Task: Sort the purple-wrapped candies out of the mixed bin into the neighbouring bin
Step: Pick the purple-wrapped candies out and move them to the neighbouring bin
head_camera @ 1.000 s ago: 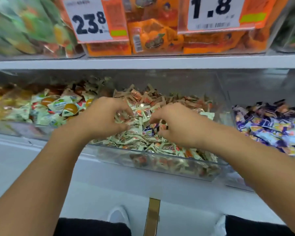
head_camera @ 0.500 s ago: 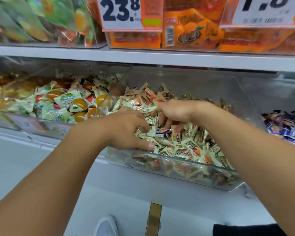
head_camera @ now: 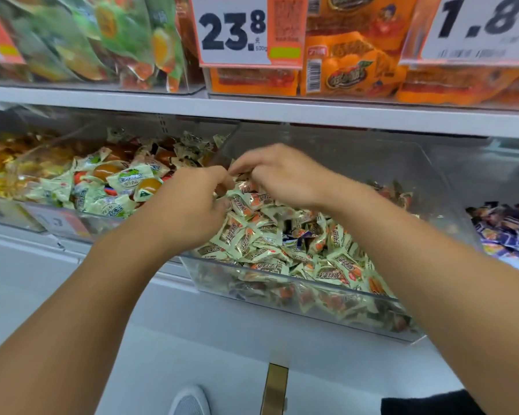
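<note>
Both hands dig at the far left of the mixed bin [head_camera: 300, 283]: left hand [head_camera: 189, 208] and right hand [head_camera: 277, 175] close together, fingers curled among cream wrappers; whether either grips one cannot be told. A purple-wrapped candy [head_camera: 291, 242] lies nearer, right of them, closest to the right hand; the neighbouring bin [head_camera: 507, 235] sits far right.

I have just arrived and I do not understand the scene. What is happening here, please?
A person is digging with both hands in a clear bin of cream-and-orange wrapped candies on a shop shelf. The left hand and the right hand meet over the pile, fingers curled into the wrappers. A purple-blue candy lies in the pile. The bin of purple candies sits to the right.
</note>
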The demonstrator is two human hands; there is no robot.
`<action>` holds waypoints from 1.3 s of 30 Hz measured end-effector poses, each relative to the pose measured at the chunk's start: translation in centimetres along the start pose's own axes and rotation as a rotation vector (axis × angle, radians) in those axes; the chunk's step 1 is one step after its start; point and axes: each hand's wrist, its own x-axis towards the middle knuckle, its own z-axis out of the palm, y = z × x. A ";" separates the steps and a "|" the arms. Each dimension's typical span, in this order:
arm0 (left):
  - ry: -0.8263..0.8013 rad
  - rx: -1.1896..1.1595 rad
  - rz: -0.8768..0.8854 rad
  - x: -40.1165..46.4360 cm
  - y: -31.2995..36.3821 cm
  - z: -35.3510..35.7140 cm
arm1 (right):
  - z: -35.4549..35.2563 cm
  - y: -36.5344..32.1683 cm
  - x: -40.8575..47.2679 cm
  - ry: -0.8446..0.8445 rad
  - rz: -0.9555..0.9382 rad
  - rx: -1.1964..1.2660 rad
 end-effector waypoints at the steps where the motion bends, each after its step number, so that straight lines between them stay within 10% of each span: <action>1: 0.022 -0.023 -0.034 0.0 0.2 -0.2 | 1.4 -0.1 0.4 -0.154 -0.063 -0.064; 11: -0.305 0.111 -0.080 0.1 1.8 0.8 | 1.1 3.0 -1.8 -0.320 0.029 -0.566; 24: -0.480 0.117 0.054 0.8 1.3 1.9 | -6.8 5.9 -7.2 -0.582 0.436 -0.436; 30: -0.292 0.111 0.023 1.4 1.8 2.2 | -2.4 2.5 -4.3 -0.189 0.045 -0.359; 39: -0.480 0.167 0.059 1.3 1.1 3.3 | -1.5 4.2 -3.8 -0.509 0.189 -0.401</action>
